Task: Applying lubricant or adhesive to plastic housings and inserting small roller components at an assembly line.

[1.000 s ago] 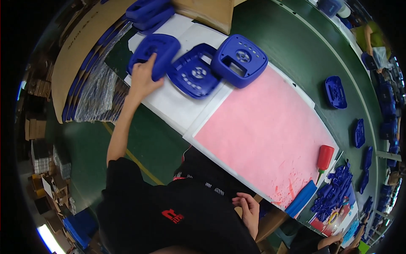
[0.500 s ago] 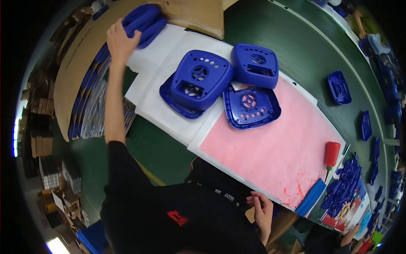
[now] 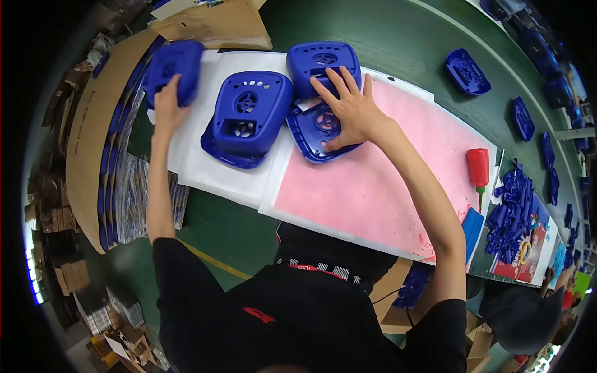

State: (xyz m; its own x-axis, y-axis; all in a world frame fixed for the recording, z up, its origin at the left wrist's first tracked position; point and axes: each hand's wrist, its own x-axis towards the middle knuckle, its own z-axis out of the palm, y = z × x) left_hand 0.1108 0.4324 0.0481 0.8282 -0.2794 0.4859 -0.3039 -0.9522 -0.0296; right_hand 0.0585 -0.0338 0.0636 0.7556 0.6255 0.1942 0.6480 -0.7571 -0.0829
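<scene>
Head view: we reach across a white sheet (image 3: 249, 184) and a pink sheet (image 3: 373, 193), both hands at blue shells. The left shell (image 3: 177, 62) lies just beyond our left hand (image 3: 166, 112), the nearer one, its long axis running away from us, far end leaning right. That hand's fingers bend against its near end; whether they pinch, we cannot tell. Our right hand (image 3: 356, 117) spreads wide, fingertips at the far shell (image 3: 311, 57), palm over the low shell (image 3: 303, 127).

We count five near shells: those three, plus a top shell (image 3: 264, 99) overlapping a bottom shell (image 3: 229, 155) between our hands. Four loose shells (image 3: 467, 73) stand out on the green surface (image 3: 398, 37); smaller ones beyond blur. Rightward: one red bottle (image 3: 477, 163), one blue block (image 3: 474, 230), one yellow ring (image 3: 522, 253), one strip heap (image 3: 513, 211).
</scene>
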